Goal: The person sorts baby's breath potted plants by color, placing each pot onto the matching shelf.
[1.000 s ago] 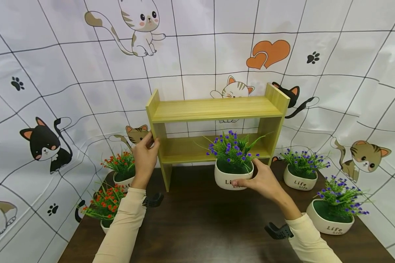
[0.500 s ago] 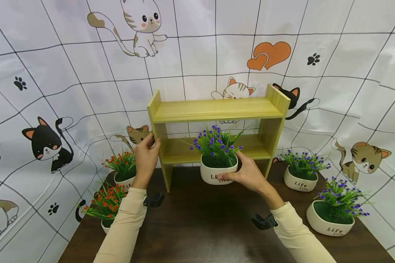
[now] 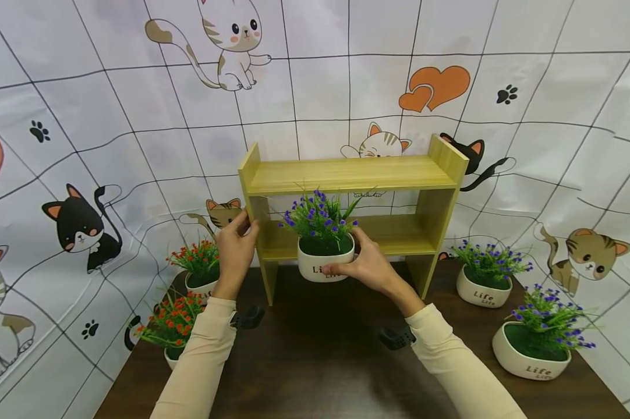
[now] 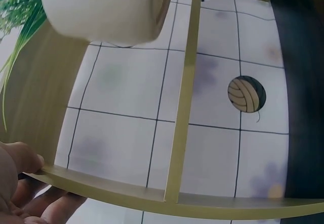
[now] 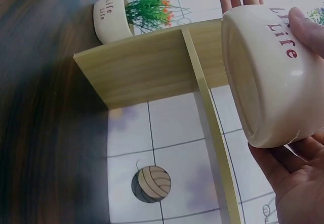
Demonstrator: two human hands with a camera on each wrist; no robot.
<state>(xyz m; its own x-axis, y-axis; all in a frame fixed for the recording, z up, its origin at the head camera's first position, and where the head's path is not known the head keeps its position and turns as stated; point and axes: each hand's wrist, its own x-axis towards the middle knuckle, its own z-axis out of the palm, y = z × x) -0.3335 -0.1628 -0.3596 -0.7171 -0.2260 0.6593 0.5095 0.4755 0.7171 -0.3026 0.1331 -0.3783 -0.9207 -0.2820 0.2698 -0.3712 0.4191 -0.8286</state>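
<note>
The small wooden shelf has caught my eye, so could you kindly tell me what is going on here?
A person is holding a white pot of purple flowers in the right hand, lifted off the dark table, in front of the wooden shelf. The left hand grips the shelf's left side panel. On the table, two red-flowered pots stand to the person's left and two more purple-flowered pots to the right.

White grid-lined wall (image 3: 320, 87), cartoon cats (image 3: 81, 227), orange hearts (image 3: 448, 82); dark brown tabletop (image 3: 315, 361).
</note>
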